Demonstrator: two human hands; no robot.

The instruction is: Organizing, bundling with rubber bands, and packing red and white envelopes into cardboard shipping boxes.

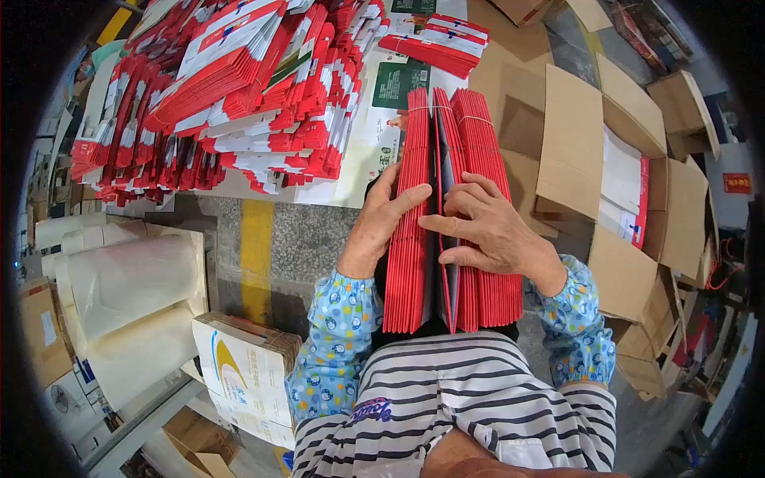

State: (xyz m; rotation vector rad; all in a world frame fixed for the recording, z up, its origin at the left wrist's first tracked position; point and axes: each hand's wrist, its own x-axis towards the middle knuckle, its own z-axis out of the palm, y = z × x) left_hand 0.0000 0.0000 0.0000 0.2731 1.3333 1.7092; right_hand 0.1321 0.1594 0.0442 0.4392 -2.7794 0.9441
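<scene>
A bundle of flat-folded red cartons (410,247) lies across my lap, its folded edges facing up. My left hand (382,215) grips its left side, thumb over the edges and fingers along the outer face. A gap with dark grey inner faces parts it from more folded red cartons (490,275) on the right. Over that gap my right hand (486,227) rests with fingers spread, the index finger and thumb reaching toward the left bundle. Near the far end a thin pale band (434,107) crosses the cartons.
A big heap of red and white folded cartons (263,103) covers the table at the far left. A smaller pile (442,44) lies beyond my lap. Open brown boxes (574,143) stand at the right, one holding white and red pieces. A white printed stack (243,382) is lower left.
</scene>
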